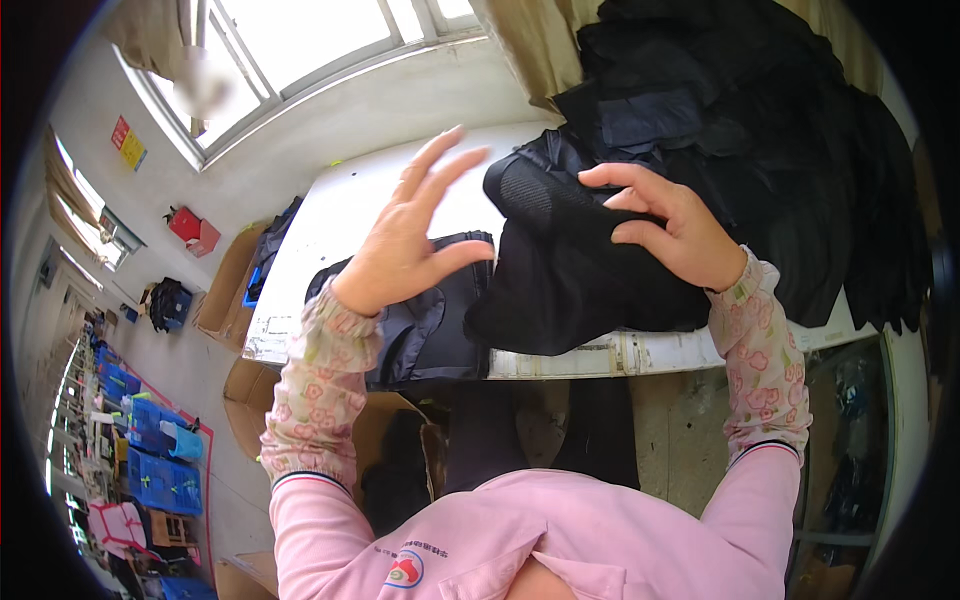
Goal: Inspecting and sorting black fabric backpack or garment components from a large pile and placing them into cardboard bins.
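My left hand (410,225) is raised with its fingers spread, slightly blurred, and nothing is in it. It hovers over the left part of the white table, above a folded dark garment (435,335). A black fabric piece (580,280) with a ribbed, textured patch lies bunched at the table's front edge, between my hands. Over its right side is my right hand (675,225), index finger and thumb parted and bent, with black cloth showing between them. Its fingertips are at the cloth; no firm grip shows. Floral sleeve covers wrap both my forearms.
A large heap of black garments (740,150) covers the right of the white table (350,185). Cardboard boxes (228,290) stand at its left end. Farther left are blue crates (160,480) on the floor. A window (300,50) and curtains are behind.
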{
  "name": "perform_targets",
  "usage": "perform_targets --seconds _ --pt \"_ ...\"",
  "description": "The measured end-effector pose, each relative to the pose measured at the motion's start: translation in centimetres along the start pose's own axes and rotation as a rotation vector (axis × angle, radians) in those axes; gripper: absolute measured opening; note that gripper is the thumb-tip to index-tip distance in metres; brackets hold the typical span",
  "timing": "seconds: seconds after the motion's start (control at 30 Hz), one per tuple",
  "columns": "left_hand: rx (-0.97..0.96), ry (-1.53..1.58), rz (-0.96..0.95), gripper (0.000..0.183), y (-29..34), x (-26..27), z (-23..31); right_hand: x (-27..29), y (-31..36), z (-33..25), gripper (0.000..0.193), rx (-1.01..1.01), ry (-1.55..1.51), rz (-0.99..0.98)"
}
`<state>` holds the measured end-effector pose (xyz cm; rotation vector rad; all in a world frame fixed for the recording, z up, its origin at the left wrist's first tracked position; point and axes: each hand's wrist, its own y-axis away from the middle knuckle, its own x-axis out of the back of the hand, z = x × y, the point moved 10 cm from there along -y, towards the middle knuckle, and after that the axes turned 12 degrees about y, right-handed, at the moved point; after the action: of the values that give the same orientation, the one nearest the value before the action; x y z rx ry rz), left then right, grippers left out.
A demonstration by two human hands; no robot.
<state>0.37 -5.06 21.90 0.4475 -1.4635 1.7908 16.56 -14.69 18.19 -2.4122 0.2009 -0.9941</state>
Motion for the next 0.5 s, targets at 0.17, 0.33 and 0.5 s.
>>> perform_targets --seconds 0.17,0.33,0.5 --pt "-0.127 -0.122 -0.306 0.041 -4.5 -3.7 0.4 -0.6 -1.7 -3.0 0.044 0.080 0.218 -0.011" --pt "-0.012 -0.156 -0.208 0.029 -5.3 0.5 -3.2 4.3 1.4 -1.1 0.032 0.120 0.732 0.229" --pt "0.028 -0.199 -0.231 0.030 -5.6 2.1 -3.1 8.8 4.8 3.4 0.016 -0.171 0.607 0.211"
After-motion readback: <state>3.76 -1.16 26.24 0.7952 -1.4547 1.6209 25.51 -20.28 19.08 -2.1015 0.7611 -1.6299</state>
